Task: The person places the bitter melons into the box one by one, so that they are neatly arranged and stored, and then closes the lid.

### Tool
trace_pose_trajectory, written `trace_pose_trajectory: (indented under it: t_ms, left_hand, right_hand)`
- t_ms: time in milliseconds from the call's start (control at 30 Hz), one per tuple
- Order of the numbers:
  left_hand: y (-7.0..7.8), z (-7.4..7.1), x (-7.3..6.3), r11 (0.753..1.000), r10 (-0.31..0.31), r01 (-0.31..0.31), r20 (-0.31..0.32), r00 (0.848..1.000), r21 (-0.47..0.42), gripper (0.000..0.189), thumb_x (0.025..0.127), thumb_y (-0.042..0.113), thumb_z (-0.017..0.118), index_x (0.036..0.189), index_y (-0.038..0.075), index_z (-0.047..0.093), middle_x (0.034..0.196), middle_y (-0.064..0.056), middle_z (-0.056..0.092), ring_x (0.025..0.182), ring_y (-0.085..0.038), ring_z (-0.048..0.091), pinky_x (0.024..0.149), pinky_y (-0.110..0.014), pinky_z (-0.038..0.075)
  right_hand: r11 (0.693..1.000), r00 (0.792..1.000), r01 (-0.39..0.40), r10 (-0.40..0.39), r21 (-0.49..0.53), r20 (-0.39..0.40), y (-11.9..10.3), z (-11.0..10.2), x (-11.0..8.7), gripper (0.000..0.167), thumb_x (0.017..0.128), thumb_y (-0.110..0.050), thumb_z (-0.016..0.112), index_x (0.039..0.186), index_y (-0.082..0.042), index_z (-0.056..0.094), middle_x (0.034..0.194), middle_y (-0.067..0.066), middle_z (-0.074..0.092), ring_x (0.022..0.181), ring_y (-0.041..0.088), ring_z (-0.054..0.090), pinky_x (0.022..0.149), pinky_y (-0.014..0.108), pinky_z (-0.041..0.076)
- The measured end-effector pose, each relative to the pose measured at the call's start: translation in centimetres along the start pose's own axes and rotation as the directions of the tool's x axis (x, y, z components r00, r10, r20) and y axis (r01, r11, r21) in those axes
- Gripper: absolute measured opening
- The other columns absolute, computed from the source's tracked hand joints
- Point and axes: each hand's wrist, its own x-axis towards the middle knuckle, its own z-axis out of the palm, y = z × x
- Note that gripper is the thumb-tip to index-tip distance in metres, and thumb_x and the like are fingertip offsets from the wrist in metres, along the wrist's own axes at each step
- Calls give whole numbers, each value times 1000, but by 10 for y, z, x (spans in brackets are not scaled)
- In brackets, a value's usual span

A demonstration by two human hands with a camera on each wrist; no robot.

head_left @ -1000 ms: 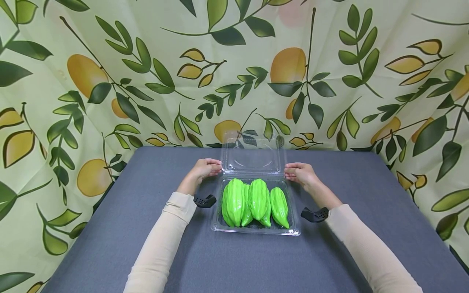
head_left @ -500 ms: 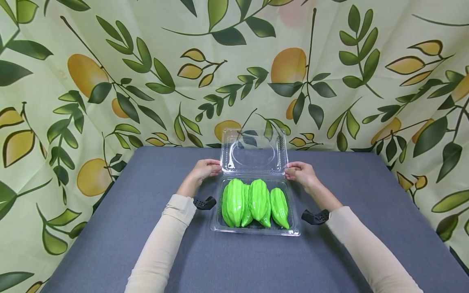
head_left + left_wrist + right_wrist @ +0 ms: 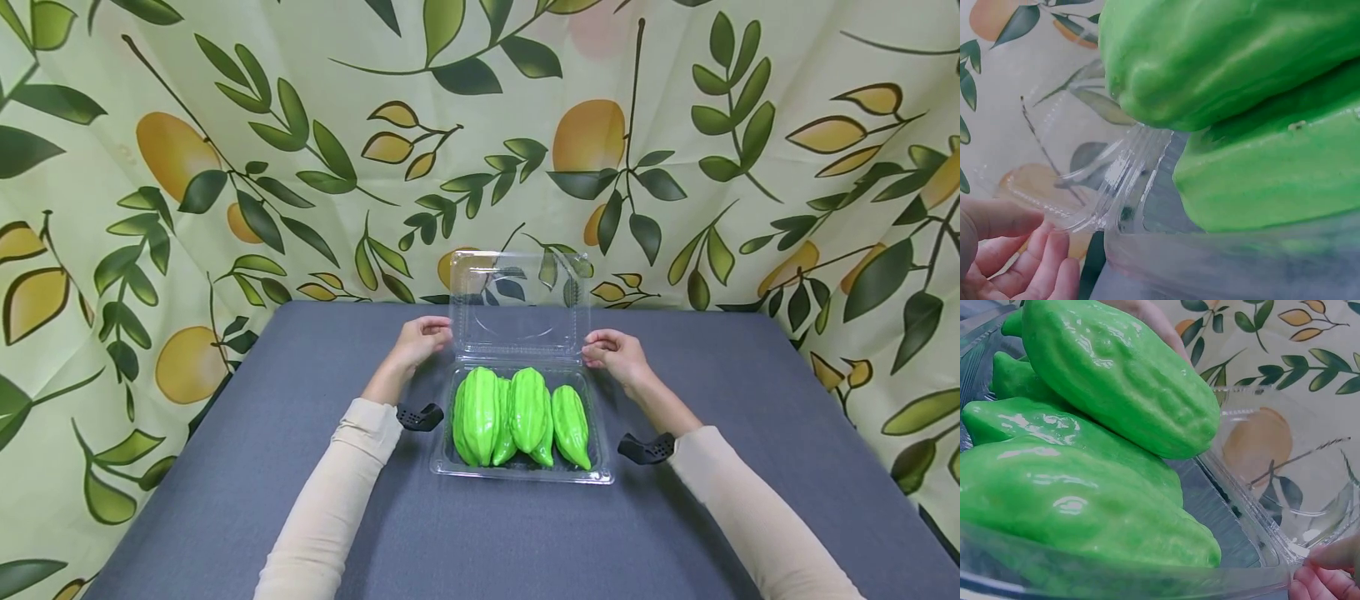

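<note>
A clear plastic clamshell container (image 3: 522, 477) sits on the table, its transparent lid (image 3: 517, 321) standing up at the far side. Several glossy, ribbed green gourds (image 3: 529, 410) with pointed ends lie in the base, some partly hidden under others. At the lid's left edge, near the hinge, my left hand (image 3: 424, 340) pinches the plastic between thumb and fingers. My right hand (image 3: 617, 353) pinches the lid's right edge, low by the hinge. In the right wrist view, the thumb and fingertips meet at that clear corner; the gourds (image 3: 1229, 62) fill much of the left wrist view.
A grey cloth-covered table (image 3: 480, 542) spreads around the container. Behind it hangs a curtain (image 3: 300, 167) printed with leaves and orange fruit. Black wrist mounts (image 3: 420, 416) jut inward from both cream sleeves (image 3: 330, 500), beside the container.
The lid has swung up, its top edge now higher against the curtain. My left hand has risen slightly; the right hand has hardly moved. The gourds and base stay put.
</note>
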Motion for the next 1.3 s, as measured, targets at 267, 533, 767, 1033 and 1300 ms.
trace_pose_trajectory:
  t_ms: [267, 533, 767, 1033, 1300]
  left_hand:
    - [4, 4, -1, 995, 89, -93, -90, 992, -46, 34, 90, -3, 59, 123, -6, 58, 100, -11, 66, 75, 2, 55, 83, -26, 54]
    - [6, 6, -4, 985, 145, -158, -150, 978, -75, 35, 85, -7, 63, 120, -5, 60, 100, -11, 66, 81, -6, 59, 68, -9, 46]
    - [1, 7, -6, 969, 224, -236, -156, 962, -68, 31, 86, -6, 64, 117, -8, 61, 109, -25, 64, 83, -6, 61, 72, -8, 47]
    - [-3, 7, -8, 950, 292, -306, -168, 941, -61, 27, 85, -8, 64, 113, -9, 62, 108, -32, 63, 80, 1, 57, 73, -8, 46]
    - [-5, 6, -12, 945, 308, -322, -167, 937, -62, 26, 85, -9, 63, 111, -9, 62, 108, -33, 63, 77, 5, 56, 74, -7, 46]
  right_hand:
    - [987, 998, -47, 39, -155, -57, -3, 3, 0, 24, 89, 1, 62, 109, 13, 54, 69, -16, 59, 66, -3, 62, 68, 16, 56]
    - [987, 998, -16, 6, -163, -59, -2, 2, -2, 21, 88, 1, 63, 107, 9, 55, 70, -18, 59, 67, -4, 61, 68, 14, 55]
    - [987, 996, 21, -35, -157, -85, -1, 3, -4, 27, 90, 1, 61, 111, 16, 53, 70, -18, 57, 66, -6, 60, 66, 13, 54]
    - [987, 990, 28, -49, -156, -134, 0, 5, -6, 28, 93, -3, 59, 114, 16, 56, 70, -20, 60, 65, -5, 61, 66, 15, 55]
    - [994, 981, 43, -61, -97, -182, 1, 7, -11, 32, 93, -4, 59, 117, 17, 55, 69, -23, 60, 66, -5, 62, 66, 15, 56]
